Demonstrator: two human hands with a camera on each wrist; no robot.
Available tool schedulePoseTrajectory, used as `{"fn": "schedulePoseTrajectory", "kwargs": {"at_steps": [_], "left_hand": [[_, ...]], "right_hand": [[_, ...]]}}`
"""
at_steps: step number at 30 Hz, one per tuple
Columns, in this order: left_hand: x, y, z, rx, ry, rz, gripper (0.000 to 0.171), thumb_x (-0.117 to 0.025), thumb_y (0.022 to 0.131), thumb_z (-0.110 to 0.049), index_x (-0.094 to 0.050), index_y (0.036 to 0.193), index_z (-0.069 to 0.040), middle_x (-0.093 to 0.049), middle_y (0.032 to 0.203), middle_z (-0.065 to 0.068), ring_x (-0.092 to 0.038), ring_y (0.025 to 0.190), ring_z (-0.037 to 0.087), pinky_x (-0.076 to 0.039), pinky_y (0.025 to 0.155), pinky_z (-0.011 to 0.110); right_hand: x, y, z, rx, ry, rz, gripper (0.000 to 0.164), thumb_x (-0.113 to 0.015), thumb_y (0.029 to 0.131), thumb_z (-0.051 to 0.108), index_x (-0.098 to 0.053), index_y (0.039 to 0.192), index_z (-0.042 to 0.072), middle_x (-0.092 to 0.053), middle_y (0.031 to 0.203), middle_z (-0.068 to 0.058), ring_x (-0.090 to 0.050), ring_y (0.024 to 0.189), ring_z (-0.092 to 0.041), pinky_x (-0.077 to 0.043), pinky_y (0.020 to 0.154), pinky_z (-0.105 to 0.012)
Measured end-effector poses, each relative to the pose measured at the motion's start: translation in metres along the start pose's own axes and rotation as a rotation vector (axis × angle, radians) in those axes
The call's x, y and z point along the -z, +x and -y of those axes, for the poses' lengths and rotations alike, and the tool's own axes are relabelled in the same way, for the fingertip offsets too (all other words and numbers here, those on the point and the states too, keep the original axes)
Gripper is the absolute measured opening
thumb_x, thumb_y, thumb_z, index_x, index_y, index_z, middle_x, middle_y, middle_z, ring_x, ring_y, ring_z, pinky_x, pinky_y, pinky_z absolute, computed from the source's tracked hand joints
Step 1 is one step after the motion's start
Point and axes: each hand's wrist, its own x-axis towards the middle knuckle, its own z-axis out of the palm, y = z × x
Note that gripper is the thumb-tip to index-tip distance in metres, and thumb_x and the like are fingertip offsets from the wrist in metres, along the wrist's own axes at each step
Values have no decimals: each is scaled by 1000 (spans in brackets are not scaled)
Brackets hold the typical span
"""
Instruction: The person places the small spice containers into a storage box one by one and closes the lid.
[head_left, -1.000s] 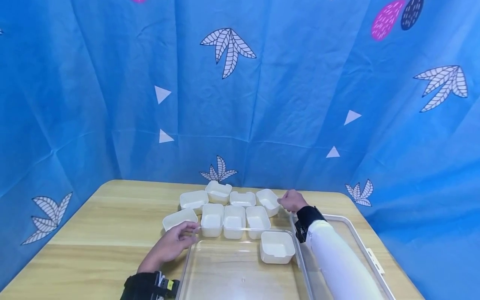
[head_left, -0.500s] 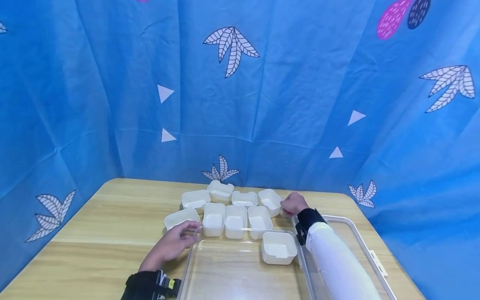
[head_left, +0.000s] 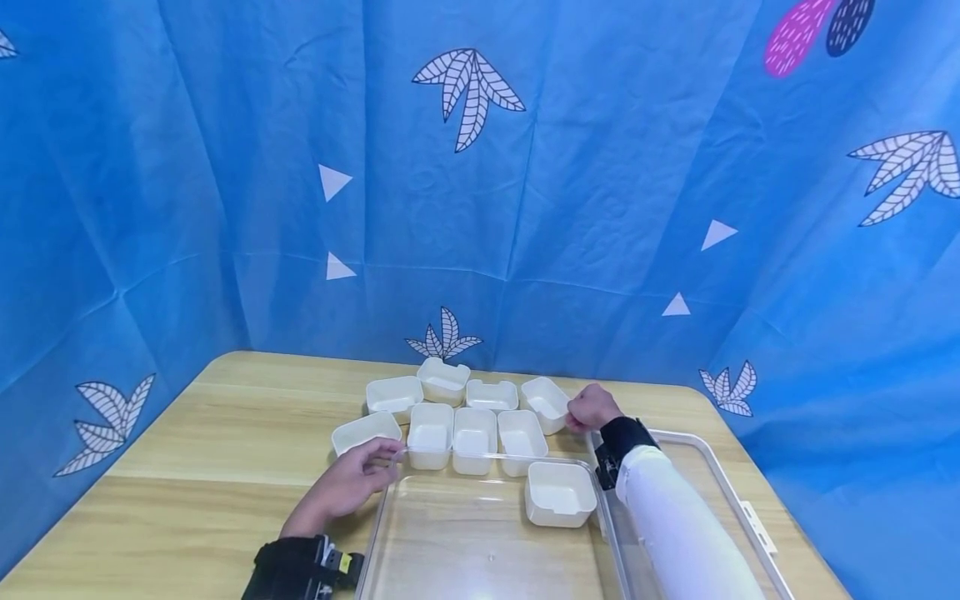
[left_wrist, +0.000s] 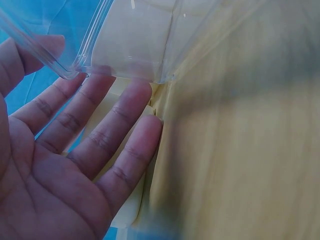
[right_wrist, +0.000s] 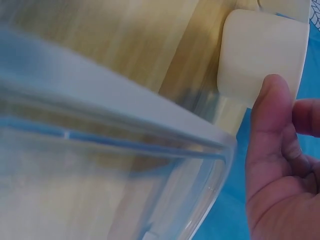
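My left hand [head_left: 352, 482] holds the back left corner of a large clear plastic storage box [head_left: 480, 550]. In the left wrist view, the box corner lies between its thumb and nearly straight fingers [left_wrist: 112, 127]. At the back right, my right hand [head_left: 594, 407] pinches the edge of a small cream plastic container [head_left: 545, 400]. The right wrist view shows the thumb [right_wrist: 270, 107] pressed on that container's outer wall and the index finger bent by its rim. Another cream container [head_left: 561, 496] sits inside the clear box, at its back right corner.
Several more cream containers [head_left: 474, 433] stand behind the clear box, close together. A clear lid [head_left: 693, 467] with a pale rim lies to the right, under the right forearm. A blue patterned curtain [head_left: 480, 208] hangs behind the wooden table [head_left: 187, 483].
The head view has shifted slightly, so the scene sits a little farther right in it. Both hands stay in about the same places on the box and the container.
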Motion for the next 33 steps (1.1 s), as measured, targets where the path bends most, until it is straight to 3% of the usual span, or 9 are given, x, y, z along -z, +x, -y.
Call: {"fn": "schedulePoseTrajectory", "kwargs": {"at_steps": [6,15,21,33], "left_hand": [[1,-2,0,-34,-4,17,36,-60,94,-12,-54,128,0,-60,123,16,-55,115,36,-48,94,46],[-2,0,0,15,16,-7,35,-61,93,-13,-56,127,-4,-62,122,10,-55,115,33,-47,95,47],[-1,1,-1,10,20,-18,35,-62,93,-12,-56,126,-3,-61,121,10,-55,114,34,-46,96,49],[-2,3,-2,27,29,-24,35,-63,93,-14,-57,126,-4,-62,120,8,-56,113,32,-46,96,49]], "right_hand": [[3,0,-1,36,-8,-4,26,-47,77,1,-69,63,-1,-56,48,2,-53,46,-10,-45,50,-20],[11,-6,1,45,24,8,28,-45,80,2,-71,70,-4,-62,53,-1,-59,49,-11,-48,51,-20],[16,-9,4,57,33,2,27,-45,82,2,-70,73,-4,-63,56,-2,-61,52,-12,-51,53,-21],[17,-18,5,30,175,-40,19,-46,87,-1,-64,86,-8,-66,68,-11,-61,55,-15,-53,52,-23]]}}
